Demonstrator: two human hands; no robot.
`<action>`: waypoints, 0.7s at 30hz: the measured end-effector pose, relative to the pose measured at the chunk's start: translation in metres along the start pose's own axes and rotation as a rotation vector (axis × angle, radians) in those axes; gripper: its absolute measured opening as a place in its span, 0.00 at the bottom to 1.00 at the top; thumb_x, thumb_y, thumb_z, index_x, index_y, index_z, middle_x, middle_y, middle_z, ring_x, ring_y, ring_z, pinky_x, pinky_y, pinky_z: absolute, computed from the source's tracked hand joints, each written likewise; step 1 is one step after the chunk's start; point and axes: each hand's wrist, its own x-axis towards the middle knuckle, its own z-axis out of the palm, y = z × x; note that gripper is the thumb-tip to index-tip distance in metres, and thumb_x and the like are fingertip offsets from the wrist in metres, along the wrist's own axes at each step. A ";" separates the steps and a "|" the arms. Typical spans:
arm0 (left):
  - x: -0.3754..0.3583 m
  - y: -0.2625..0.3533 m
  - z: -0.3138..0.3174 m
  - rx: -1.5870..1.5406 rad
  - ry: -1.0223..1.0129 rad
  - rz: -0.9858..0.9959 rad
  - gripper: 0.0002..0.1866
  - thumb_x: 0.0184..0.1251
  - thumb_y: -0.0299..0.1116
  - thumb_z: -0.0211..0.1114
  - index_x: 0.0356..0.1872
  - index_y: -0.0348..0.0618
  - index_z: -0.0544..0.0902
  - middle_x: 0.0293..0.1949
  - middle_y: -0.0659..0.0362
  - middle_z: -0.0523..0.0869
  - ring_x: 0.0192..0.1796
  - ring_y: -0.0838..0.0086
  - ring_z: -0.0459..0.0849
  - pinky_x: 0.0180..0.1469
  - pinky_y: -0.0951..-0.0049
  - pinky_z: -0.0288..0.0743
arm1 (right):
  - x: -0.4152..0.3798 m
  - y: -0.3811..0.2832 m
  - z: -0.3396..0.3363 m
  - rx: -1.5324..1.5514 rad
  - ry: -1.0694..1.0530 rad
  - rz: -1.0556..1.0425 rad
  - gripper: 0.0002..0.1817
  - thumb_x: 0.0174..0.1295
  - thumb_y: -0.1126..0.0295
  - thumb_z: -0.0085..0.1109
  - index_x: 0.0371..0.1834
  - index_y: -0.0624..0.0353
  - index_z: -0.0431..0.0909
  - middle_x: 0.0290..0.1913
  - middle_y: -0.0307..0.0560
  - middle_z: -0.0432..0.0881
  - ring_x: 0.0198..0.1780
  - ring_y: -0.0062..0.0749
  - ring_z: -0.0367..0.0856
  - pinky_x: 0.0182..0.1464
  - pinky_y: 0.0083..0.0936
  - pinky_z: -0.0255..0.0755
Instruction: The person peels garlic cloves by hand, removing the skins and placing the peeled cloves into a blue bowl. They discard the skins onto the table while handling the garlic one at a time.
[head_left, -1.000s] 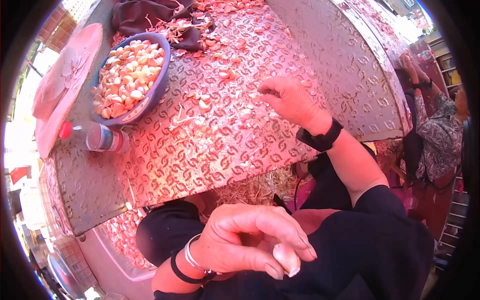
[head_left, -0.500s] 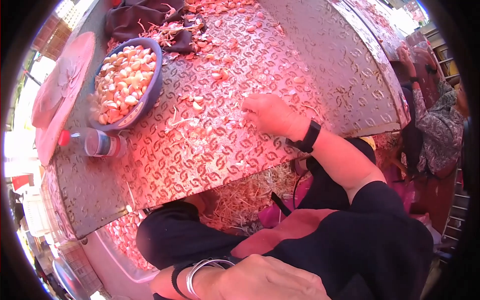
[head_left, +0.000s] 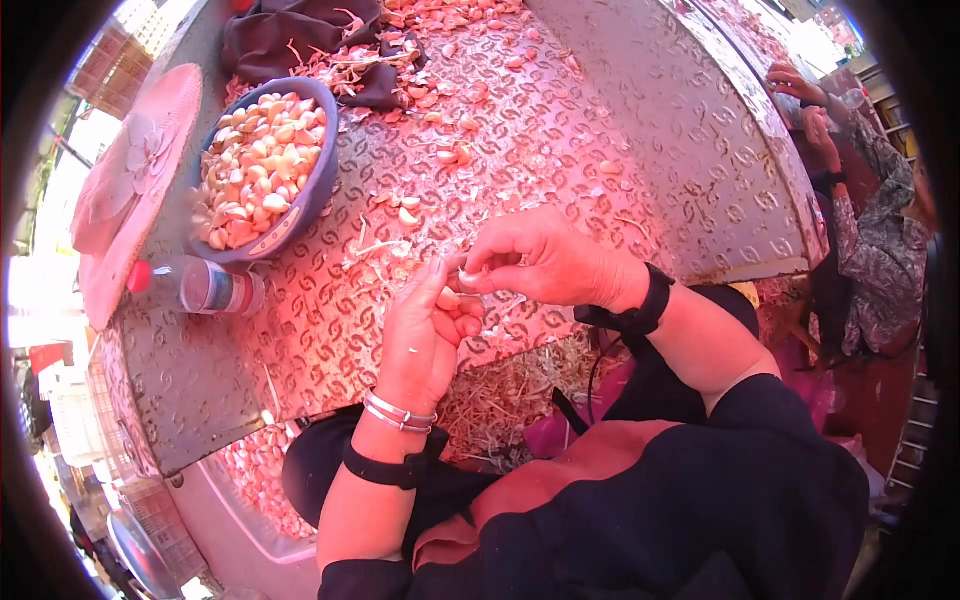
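Note:
Over the near edge of a patterned metal table [head_left: 620,130], my left hand [head_left: 428,335] and my right hand [head_left: 545,262] meet, and together they pinch a small pale garlic clove [head_left: 466,283] between their fingertips. Bangles and a dark band circle my left wrist; a black watch sits on my right wrist. Loose cloves and papery skins [head_left: 440,190] lie scattered on the table just beyond my hands. A blue bowl [head_left: 322,178] heaped with peeled cloves stands at the far left.
A small bottle with a red cap [head_left: 195,286] lies on its side left of my hands. A pink hat [head_left: 130,190] and a dark cloth [head_left: 300,35] sit at the back. Another person [head_left: 870,220] sits at the right. A tub of garlic [head_left: 250,470] stands below the table.
My left hand rose from my lap up to the table edge. My right hand drew back from the table surface toward me, and both now meet on a clove.

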 end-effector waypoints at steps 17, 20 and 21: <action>0.027 -0.023 -0.010 0.120 0.092 0.025 0.05 0.66 0.25 0.55 0.39 0.35 0.76 0.30 0.58 0.81 0.28 0.79 0.76 0.25 0.85 0.66 | -0.008 0.012 0.007 -0.601 0.051 -0.183 0.05 0.48 0.72 0.59 0.27 0.57 0.73 0.25 0.47 0.76 0.28 0.44 0.79 0.30 0.35 0.73; 0.031 -0.026 -0.014 0.123 0.010 -0.038 0.04 0.66 0.26 0.54 0.38 0.36 0.76 0.29 0.59 0.79 0.28 0.80 0.74 0.25 0.85 0.63 | -0.010 0.013 0.003 -0.412 -0.006 -0.162 0.05 0.48 0.72 0.58 0.26 0.57 0.72 0.25 0.47 0.76 0.29 0.44 0.79 0.30 0.35 0.73; 0.032 -0.025 -0.015 0.130 0.005 -0.042 0.04 0.66 0.25 0.54 0.38 0.37 0.76 0.29 0.59 0.79 0.28 0.80 0.74 0.25 0.84 0.64 | -0.013 0.013 0.006 -0.483 0.023 -0.162 0.05 0.48 0.72 0.58 0.26 0.58 0.73 0.25 0.47 0.76 0.29 0.44 0.79 0.30 0.34 0.73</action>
